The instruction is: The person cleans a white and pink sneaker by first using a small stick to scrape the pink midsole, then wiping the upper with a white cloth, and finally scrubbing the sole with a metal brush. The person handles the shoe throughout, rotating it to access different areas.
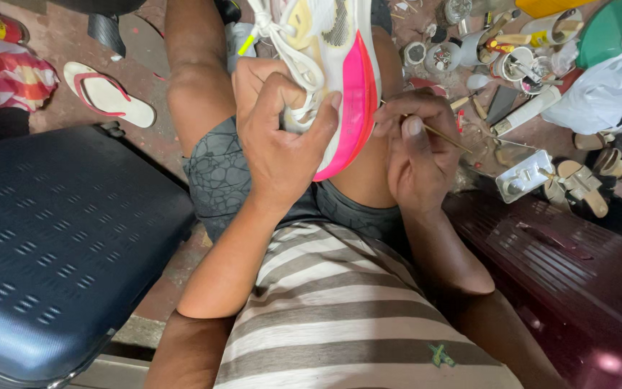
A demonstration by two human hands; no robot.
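Head view | L hand [278, 148] fingers clamped round shoe [336, 68], on lap, long axis running away from body, pink sole edge facing R | R hand [415, 151] fingers pinching thin awl [446, 136], tip at sole edge, just beside; R hand nearer seam.

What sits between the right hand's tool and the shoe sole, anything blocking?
Nothing visible. The right hand holds a thin awl right at the pink sole edge of the sneaker, which the left hand grips.
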